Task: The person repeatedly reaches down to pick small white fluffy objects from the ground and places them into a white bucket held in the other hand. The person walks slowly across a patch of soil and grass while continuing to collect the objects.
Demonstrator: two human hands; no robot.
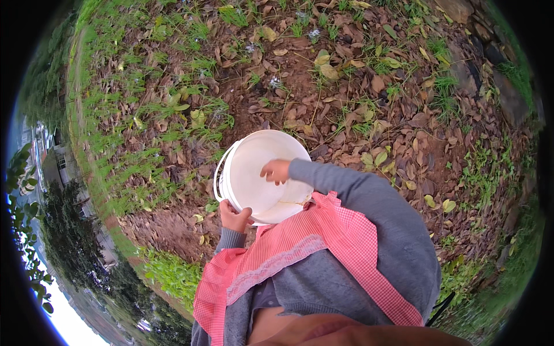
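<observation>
A white plastic bucket (255, 181) is tilted in front of me, its mouth turned up towards the camera, with a little brownish residue on the inner wall near its lower rim. My left hand (235, 217) grips the bucket's rim at the lower left, beside the white bail handle (217, 177). Over the bucket's mouth is my right hand (276, 171), fingers curled and pointing left; whether something small is between them cannot be told. A red-and-white checked apron (285, 259) with a lace strip lies over my grey sweater, and its upper edge touches the bucket.
Brown fallen leaves (337, 151) and tufts of green grass (143, 112) cover the reddish soil around the bucket. Rocks (510, 95) line the right side. Low green plants (173, 274) grow at the lower left, with trees and buildings beyond.
</observation>
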